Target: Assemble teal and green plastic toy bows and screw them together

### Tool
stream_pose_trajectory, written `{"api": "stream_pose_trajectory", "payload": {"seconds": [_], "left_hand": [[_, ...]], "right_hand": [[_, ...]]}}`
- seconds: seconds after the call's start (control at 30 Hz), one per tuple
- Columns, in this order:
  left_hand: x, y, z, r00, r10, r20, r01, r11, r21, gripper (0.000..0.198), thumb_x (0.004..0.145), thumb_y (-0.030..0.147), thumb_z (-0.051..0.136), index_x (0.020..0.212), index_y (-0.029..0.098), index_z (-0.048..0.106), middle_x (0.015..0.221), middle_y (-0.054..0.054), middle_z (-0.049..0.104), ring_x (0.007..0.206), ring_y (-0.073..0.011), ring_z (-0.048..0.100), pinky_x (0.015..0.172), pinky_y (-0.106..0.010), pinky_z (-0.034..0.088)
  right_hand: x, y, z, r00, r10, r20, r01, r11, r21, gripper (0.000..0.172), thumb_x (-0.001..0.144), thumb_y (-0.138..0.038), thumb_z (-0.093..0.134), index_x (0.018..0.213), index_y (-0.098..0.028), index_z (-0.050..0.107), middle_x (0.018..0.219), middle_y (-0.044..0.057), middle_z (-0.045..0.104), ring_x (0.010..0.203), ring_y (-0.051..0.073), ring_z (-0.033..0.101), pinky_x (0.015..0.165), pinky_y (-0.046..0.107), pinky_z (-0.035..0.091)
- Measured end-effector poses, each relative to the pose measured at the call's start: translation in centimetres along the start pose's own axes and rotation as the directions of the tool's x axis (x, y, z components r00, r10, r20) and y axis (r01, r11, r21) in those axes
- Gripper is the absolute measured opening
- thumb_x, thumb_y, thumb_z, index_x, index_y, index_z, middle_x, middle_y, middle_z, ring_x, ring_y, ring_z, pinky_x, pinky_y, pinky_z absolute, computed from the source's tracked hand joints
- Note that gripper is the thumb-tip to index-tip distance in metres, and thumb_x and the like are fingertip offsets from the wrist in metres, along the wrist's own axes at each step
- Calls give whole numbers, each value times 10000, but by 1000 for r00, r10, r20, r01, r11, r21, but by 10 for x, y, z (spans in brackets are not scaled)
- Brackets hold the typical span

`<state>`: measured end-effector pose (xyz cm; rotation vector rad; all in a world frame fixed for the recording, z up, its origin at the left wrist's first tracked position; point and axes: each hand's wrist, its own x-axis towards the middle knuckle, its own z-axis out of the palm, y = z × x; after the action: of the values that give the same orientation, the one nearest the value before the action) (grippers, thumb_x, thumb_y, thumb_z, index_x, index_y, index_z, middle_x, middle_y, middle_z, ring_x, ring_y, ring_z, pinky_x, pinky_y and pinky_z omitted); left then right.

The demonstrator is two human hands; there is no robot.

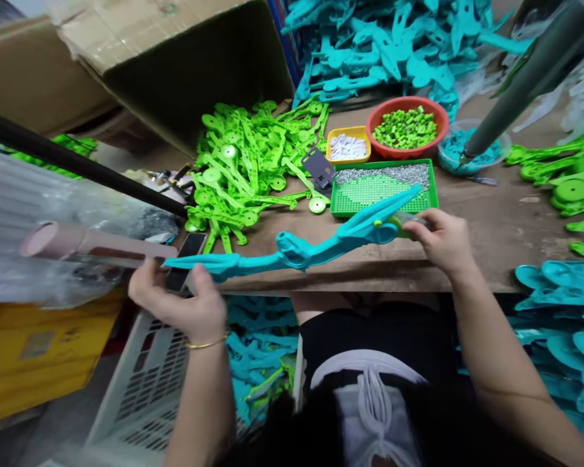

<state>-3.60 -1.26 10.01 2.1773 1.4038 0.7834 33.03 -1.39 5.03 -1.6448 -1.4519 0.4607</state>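
Observation:
A long blue plastic part [321,250] with a round bulge in its middle stretches between my two hands above the table's front edge. At its right end, a small green piece [394,226] is set into a blue fork-like head. My right hand [442,237] is closed there, pinching that end between thumb and fingers. Around the pointed left end, my left hand [175,298] is open, thumb and fingers apart and slightly blurred. Whether it touches the part I cannot tell.
Behind lie a pile of green plastic parts [253,155], a green tray [433,194] of small metal pieces, a yellow box [328,155], a red bowl [374,146] and a heap of blue parts [384,52]. A grey pole [525,84] slants at right; a pink bottle [78,241] is left.

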Motion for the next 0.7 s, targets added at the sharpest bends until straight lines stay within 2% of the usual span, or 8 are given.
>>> {"api": "stream_pose_trajectory", "payload": {"seconds": [0.17,0.23,0.3,0.37,0.43,0.57,0.63,0.7], "left_hand": [[11,42,36,996,2,-87,0,1000,20,541,847,697,479,1080,221,591,714,-25,634,686,-210,647,620,-301,479],[13,49,50,978,-2,-208,10,999,38,531,891,683,400,1079,213,560,699,-14,603,642,-188,618,600,-287,454],[11,51,57,948,1,-318,17,998,53,514,931,655,319,1050,205,537,657,5,562,574,-161,570,571,-274,424],[9,48,56,942,25,-335,1,997,75,500,953,628,274,1005,201,528,625,17,532,534,-148,536,548,-266,398],[7,45,48,965,84,-248,-54,991,126,487,965,602,264,960,199,537,639,7,545,547,-149,543,542,-263,385],[12,46,22,985,169,35,-173,956,236,435,975,548,295,802,211,509,611,10,523,521,-137,512,518,-252,342],[19,50,11,978,153,139,-186,945,269,429,969,550,312,734,222,457,548,30,455,468,-127,457,490,-249,302],[27,53,5,969,135,208,-194,935,296,432,961,557,332,696,226,418,521,41,405,447,-122,418,474,-249,270]], "right_hand": [[-27,-63,36,997,-28,68,17,987,162,409,805,-583,621,727,-182,639,598,-6,603,562,119,532,558,254,397],[-39,-71,40,983,-75,165,31,967,253,383,863,-552,563,802,-181,637,663,8,628,606,122,570,584,248,432],[-49,-72,40,933,-140,333,-6,915,404,372,930,-509,472,990,-178,630,753,22,659,646,124,620,599,246,471],[-55,-69,36,852,-198,485,-87,860,503,404,969,-483,398,1183,-186,568,780,11,663,610,114,634,572,238,485],[-55,-68,29,792,-211,573,-110,874,473,411,979,-472,381,1256,-208,532,706,-24,634,535,100,604,540,229,470],[-45,-73,19,667,-191,721,-77,944,321,352,975,-475,393,1137,-223,576,542,-66,544,461,101,553,504,223,439],[-43,-77,19,611,-165,775,-167,930,329,342,975,-491,371,1063,-218,557,567,-64,548,440,98,545,459,220,431],[-44,-80,22,587,-143,797,-265,896,356,324,977,-494,350,1001,-219,520,618,-57,563,439,94,548,431,218,433]]}}
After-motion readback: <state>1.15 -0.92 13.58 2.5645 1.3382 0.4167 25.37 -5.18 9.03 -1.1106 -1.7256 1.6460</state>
